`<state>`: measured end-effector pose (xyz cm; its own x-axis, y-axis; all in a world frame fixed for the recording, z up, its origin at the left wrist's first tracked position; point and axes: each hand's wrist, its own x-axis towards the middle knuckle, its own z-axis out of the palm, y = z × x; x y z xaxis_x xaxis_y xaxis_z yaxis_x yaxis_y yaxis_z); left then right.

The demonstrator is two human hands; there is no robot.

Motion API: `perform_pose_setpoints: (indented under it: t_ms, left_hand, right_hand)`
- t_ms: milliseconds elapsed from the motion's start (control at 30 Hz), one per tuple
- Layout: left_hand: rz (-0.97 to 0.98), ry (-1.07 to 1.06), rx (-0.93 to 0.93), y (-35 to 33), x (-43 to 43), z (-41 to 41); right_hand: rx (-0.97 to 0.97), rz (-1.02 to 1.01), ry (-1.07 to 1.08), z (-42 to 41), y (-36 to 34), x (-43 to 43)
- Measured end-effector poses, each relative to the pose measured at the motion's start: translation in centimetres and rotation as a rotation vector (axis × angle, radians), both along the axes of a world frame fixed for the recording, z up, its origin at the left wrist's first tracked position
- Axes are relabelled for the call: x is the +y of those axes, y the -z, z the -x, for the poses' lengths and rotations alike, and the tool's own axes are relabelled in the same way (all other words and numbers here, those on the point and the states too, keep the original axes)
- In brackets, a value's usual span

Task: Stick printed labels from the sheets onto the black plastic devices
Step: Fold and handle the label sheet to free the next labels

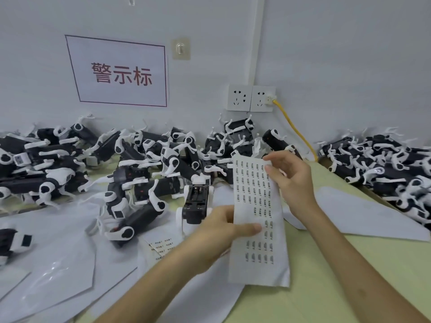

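Observation:
A long white label sheet (256, 206) with rows of small printed labels is held upright in front of me. My left hand (221, 231) grips its left edge, thumb across the front. My right hand (291, 183) holds the sheet's upper right edge, with fingers curled over the labels. Just left of the sheet a black plastic device (196, 203) with white legs lies belly-up on the table, behind my left hand. Another piece of label sheet (162, 247) lies flat on the table below it.
Heaps of black-and-white devices fill the back left (70, 164) and the right side (384, 169) of the table. White backing sheets (58, 259) cover the table's left. A yellow cable (296, 131) runs down from the wall socket (262, 99).

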<state>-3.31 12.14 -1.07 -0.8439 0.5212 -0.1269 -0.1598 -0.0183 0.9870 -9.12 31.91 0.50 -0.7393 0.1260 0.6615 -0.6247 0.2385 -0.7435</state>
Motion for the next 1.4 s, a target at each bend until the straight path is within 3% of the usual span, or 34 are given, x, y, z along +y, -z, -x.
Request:
perform_pose_setpoints:
  t_ms: [200, 333, 467, 833, 1267, 1400]
  left_hand:
    - [-0.071, -0.196, -0.068, 1.8, 0.4, 0.6]
    - [-0.122, -0.284, -0.075, 1.8, 0.0, 1.4]
    - [-0.134, -0.308, -0.109, 2.1, -0.5, 1.9]
    - [-0.132, -0.328, -0.010, 2.6, 0.0, 1.9]
    - [-0.200, -0.330, -0.031, 2.6, -0.3, 2.3]
    - [-0.145, -0.346, -0.031, 2.5, -0.5, 2.5]
  right_hand:
    - [0.115, -0.409, 0.199, -1.0, -0.6, -0.4]
    - [-0.131, -0.512, -0.137, -2.0, -1.3, -0.2]
    - [-0.304, -0.672, -0.243, -2.2, -1.3, 0.0]
    - [-0.390, -0.672, -0.234, -2.6, -1.4, -0.5]
    - [-0.283, -0.603, -0.240, -2.2, -0.7, -0.8]
    - [-0.282, -0.601, -0.301, -2.4, -1.0, -0.5]
